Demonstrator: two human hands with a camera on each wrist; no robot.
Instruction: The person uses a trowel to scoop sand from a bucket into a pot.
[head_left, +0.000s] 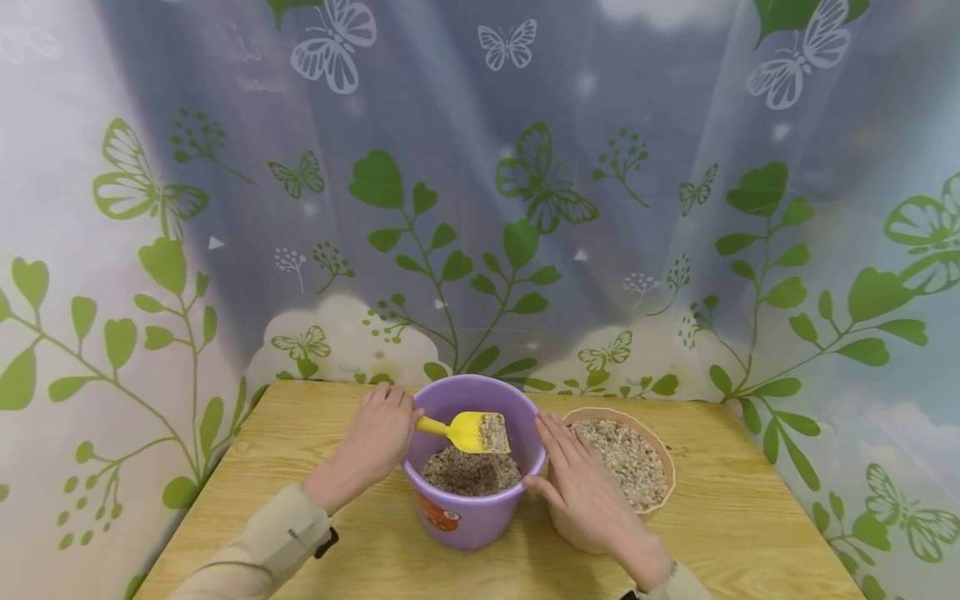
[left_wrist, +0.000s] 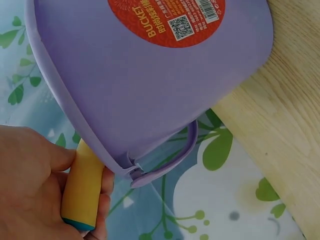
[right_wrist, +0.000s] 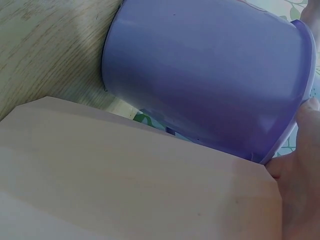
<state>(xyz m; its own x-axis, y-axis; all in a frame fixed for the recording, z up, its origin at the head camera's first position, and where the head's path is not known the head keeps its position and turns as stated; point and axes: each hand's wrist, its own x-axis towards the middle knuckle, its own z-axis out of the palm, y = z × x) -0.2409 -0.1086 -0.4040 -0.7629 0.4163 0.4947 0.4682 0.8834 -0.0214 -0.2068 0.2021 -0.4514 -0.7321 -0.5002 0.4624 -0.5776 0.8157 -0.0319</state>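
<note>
My left hand (head_left: 382,433) grips the handle of a yellow toy shovel (head_left: 463,431) at the left rim of a purple bucket (head_left: 491,521). The shovel reaches over the bucket's opening, its blade carrying some speckled gravel. Below it, darker gravel (head_left: 457,473) lies in the bucket. The left wrist view shows thumb and fingers around the yellow handle (left_wrist: 84,185), its teal end sticking out. My right hand (head_left: 588,496) lies with extended fingers between the bucket's right rim and a peach pot (head_left: 671,475), touching the rim. Pale gravel (head_left: 633,458) fills the pot.
A light wooden table (head_left: 322,417) bears both containers, which stand close together. Behind it hangs a curtain (head_left: 465,208) with butterflies and leaves. Gravel crumbs (head_left: 680,450) lie right of the pot. On the bucket's side is a folded-down purple handle (left_wrist: 175,162).
</note>
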